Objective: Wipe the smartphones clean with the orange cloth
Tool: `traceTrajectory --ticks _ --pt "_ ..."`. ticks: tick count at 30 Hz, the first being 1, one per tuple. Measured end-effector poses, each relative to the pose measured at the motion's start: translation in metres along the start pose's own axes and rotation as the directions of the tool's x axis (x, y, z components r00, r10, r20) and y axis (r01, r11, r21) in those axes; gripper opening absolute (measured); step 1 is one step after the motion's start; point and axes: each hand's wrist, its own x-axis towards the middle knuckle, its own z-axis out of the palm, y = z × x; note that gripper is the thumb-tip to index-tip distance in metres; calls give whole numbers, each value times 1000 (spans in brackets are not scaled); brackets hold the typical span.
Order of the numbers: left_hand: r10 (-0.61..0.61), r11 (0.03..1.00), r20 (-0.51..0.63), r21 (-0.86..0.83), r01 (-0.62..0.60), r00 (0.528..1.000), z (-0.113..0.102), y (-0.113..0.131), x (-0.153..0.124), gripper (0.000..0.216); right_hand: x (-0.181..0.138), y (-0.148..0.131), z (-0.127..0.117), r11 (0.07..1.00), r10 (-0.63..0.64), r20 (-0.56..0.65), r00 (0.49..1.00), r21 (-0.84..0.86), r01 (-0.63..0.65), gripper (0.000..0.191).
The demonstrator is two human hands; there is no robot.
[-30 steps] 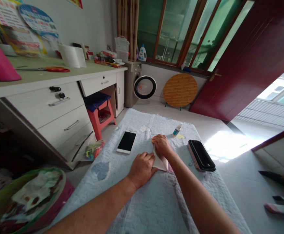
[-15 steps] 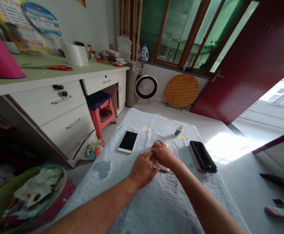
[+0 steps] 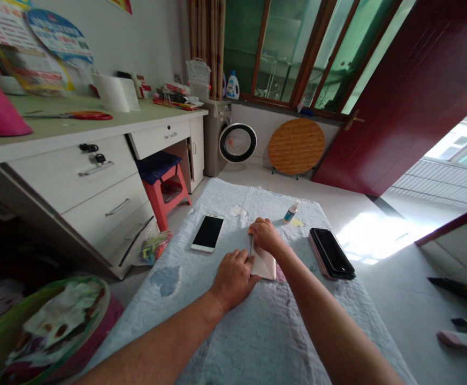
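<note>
My left hand (image 3: 235, 277) rests curled on the pale blue cloth (image 3: 237, 331), its fingers pressed against the near edge of a small phone-like object under a white wipe (image 3: 264, 266). My right hand (image 3: 264, 235) is closed over the far end of that object, pressing the wipe onto it. A white phone (image 3: 208, 233) with a dark screen lies face up to the left of my hands. A stack of dark phones (image 3: 331, 253) lies to the right. A small bottle (image 3: 290, 213) with a blue band stands just beyond my right hand.
A white desk (image 3: 76, 160) with drawers runs along the left; red scissors (image 3: 84, 115) lie on top and a red stool (image 3: 163, 184) stands under it. A green bin (image 3: 36, 331) of scraps sits at the near left. A washing machine (image 3: 229, 139) and a round wooden board (image 3: 296, 147) stand by the far wall.
My right hand slid back along the object and then forward again, rubbing the wipe over it. My left hand stayed at the near edge.
</note>
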Motion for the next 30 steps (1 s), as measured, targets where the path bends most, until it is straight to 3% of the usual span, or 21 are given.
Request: traceTrajectory --ticks 5,16,23,30 --pt "-1 1000 -12 3 1 1000 0 0 -1 40 -5 5 -4 993 110 -42 993 42 -109 24" --pt "7 1000 -19 3 -7 1000 -1 1 -1 33 -37 41 0 958 282 -119 952 84 -273 27" --pt "18 999 -14 -33 -18 1000 2 -1 0 35 -56 24 -3 903 416 -157 895 186 -387 22" --pt "46 997 -31 -68 -48 998 5 -3 0 38 -93 -6 -11 888 417 -100 904 258 -381 19"
